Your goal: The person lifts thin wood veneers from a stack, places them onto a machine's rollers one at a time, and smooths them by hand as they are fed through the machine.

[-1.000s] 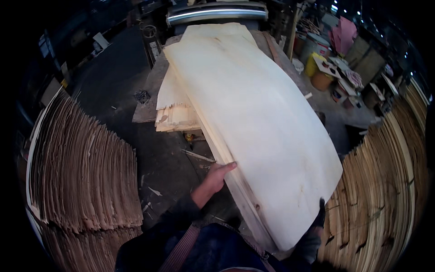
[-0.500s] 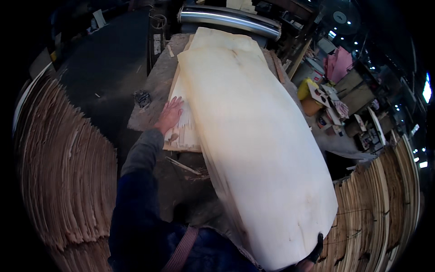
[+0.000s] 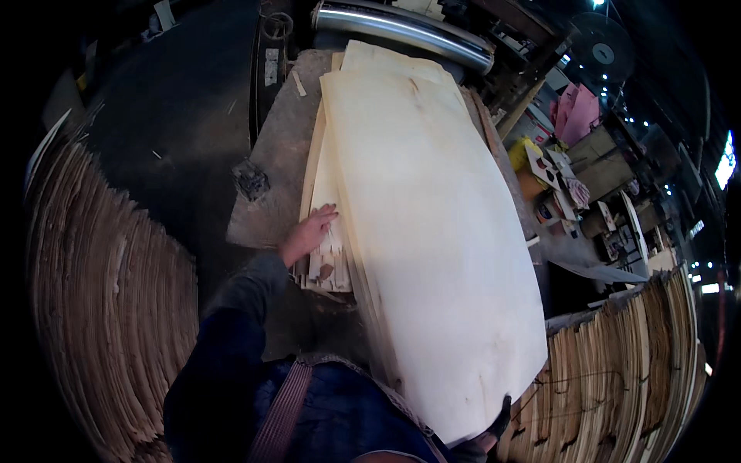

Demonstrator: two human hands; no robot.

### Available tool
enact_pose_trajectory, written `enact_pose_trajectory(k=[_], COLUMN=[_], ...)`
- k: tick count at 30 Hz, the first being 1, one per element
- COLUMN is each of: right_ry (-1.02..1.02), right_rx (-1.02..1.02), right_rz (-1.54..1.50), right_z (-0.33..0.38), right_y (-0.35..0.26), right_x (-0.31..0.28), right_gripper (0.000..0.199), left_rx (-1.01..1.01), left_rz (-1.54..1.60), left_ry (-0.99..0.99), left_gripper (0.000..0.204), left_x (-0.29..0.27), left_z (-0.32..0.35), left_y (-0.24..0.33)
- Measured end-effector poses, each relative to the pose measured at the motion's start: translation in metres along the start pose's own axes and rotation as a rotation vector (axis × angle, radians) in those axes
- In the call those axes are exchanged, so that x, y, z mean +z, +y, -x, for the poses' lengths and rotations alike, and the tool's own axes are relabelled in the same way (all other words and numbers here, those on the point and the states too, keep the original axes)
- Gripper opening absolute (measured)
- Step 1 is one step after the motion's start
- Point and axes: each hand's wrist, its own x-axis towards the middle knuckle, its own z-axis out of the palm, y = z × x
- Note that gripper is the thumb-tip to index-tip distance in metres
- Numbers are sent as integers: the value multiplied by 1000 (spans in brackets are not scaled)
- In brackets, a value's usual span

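While the right hand (image 3: 494, 430) pinches the near end of the sheet (image 3: 440, 231), thumb on top and fingers hidden, the left hand (image 3: 309, 234), no longer gripping the sheet's edge as a second ago, rests loosely spread on the pile (image 3: 327, 184). The sheet lies across the pile on the desk (image 3: 279, 150), now closer in line with it than before.

Open room runs over the dark floor (image 3: 185, 139) between the left veneer stack (image 3: 116, 309) and the worktop (image 3: 287, 147), where a dark clump (image 3: 251, 180) sits by the edge, while the metal roller (image 3: 401, 32) bars the far end, broad pale sheets (image 3: 432, 216) cover the middle, and the right veneer stack (image 3: 610, 378) crowds the near right.
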Motion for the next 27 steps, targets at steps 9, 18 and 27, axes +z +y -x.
enact_pose_trajectory(k=[9,18,27], right_ry=[-322,-1084,-1199], right_rx=[98,191,732], right_rz=[-217,261,209], right_z=[-107,-75,-101], right_y=[14,121,38], right_x=[186,332,334], right_gripper=[52,25,25], left_rx=[-197,-551,-702], left_rz=[271,92,-151], left_ry=[132,236,325], left_gripper=[34,51,49], left_x=[-11,-58,-32], left_z=[2,-24,-22], left_y=[28,38,12])
